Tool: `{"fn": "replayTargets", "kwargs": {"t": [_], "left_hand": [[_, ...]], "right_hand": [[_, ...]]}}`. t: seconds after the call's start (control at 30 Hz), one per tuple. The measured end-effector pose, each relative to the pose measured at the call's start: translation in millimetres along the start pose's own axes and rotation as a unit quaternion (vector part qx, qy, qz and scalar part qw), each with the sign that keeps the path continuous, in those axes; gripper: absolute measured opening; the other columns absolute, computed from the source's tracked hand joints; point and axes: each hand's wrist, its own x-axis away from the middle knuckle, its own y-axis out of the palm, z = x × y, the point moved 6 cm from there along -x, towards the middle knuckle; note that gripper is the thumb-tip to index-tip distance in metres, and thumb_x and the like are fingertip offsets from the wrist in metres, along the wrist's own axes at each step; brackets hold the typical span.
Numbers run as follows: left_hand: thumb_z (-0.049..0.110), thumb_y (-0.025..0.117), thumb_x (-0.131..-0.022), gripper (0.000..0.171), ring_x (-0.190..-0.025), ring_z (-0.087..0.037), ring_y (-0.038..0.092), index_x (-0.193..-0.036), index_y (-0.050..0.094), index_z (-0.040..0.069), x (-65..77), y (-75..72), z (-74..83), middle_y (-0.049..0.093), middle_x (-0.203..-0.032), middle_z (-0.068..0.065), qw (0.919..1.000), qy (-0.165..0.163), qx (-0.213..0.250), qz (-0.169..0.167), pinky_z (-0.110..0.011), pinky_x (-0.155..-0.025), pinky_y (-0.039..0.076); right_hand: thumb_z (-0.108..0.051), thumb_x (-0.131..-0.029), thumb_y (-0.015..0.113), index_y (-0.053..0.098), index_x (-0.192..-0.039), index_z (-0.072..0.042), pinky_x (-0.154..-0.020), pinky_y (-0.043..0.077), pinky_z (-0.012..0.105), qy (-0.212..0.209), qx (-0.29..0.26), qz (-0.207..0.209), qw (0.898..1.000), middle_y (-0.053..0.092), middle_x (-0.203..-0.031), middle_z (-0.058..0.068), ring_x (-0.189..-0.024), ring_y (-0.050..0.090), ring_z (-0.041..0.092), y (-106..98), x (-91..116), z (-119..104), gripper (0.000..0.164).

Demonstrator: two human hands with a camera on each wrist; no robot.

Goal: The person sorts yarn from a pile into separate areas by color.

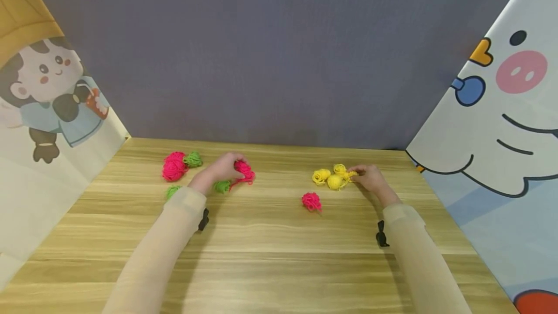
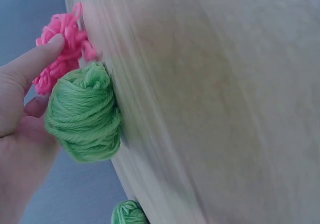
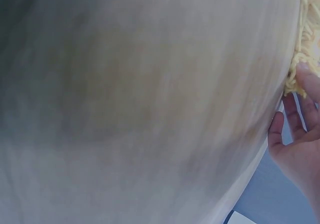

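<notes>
My left hand (image 1: 221, 167) pinches a loose pink yarn ball (image 1: 245, 171) between thumb and fingers, and a strand of it trails onto the table. Right beside that hand sits a green yarn ball (image 1: 222, 186), large in the left wrist view, where the thumb (image 2: 54, 43) lies over the pink loops. At the right, my right hand (image 1: 369, 178) holds the end of a loose yellow yarn bundle (image 1: 350, 175) with thumb and fingertips. Several yellow yarn balls (image 1: 334, 181) cluster just left of it. The right wrist view shows only part of this yellow yarn (image 3: 300, 74), at its edge.
Another pink yarn ball (image 1: 311, 201) lies nearer me, below the yellow cluster. Toward the left are a large pink ball (image 1: 174, 166), a green ball (image 1: 193, 159) touching it and a green one (image 1: 172, 191) partly behind my sleeve. A grey wall (image 1: 270, 62) borders the wooden table (image 1: 270, 265).
</notes>
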Motion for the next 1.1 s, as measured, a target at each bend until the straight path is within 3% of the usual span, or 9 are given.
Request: {"fn": "replayTargets", "kwargs": {"t": [0.37,0.67,0.87,1.1], "left_hand": [[0.008,0.074,-0.080,0.026,-0.093,-0.024,0.062,-0.105,0.066,0.005,3.2,-3.7,3.6,0.066,-0.099,-0.009,0.9994,0.021,-0.006,0.025,-0.036,-0.081,0.052],[0.012,0.074,-0.081,0.024,-0.077,-0.017,0.055,-0.103,0.065,0.009,6.6,-7.8,11.9,0.063,-0.086,-0.005,0.9988,0.021,0.009,0.044,-0.030,-0.067,0.048],[0.012,0.073,-0.082,0.022,-0.078,-0.017,0.058,-0.102,0.065,0.009,9.4,-11.5,19.2,0.064,-0.087,-0.005,0.9982,0.014,0.024,0.053,-0.030,-0.067,0.050],[0.012,0.073,-0.082,0.021,-0.074,-0.019,0.058,-0.100,0.065,0.007,16.9,-16.9,32.0,0.064,-0.083,-0.006,0.9963,0.033,0.028,0.074,-0.029,-0.065,0.050]], "right_hand": [[-0.009,-0.088,0.066,0.067,-0.112,-0.001,-0.094,0.046,0.051,0.012,0.008,-0.007,1.000,0.061,-0.119,0.023,-0.113,0.054,0.040,0,0,0,0.025],[-0.010,-0.087,0.066,0.068,-0.111,-0.002,-0.092,0.048,0.050,0.015,0.007,-0.007,1.000,0.062,-0.119,0.023,-0.112,0.055,0.040,1,-1,1,0.025],[-0.010,-0.088,0.066,0.067,-0.112,-0.001,-0.093,0.046,0.051,0.018,0.005,-0.009,1.000,0.061,-0.120,0.024,-0.114,0.053,0.041,0,0,1,0.025],[-0.010,-0.089,0.065,0.067,-0.112,-0.001,-0.094,0.046,0.051,0.020,0.005,-0.014,1.000,0.060,-0.121,0.023,-0.114,0.053,0.041,1,1,0,0.025]]}}
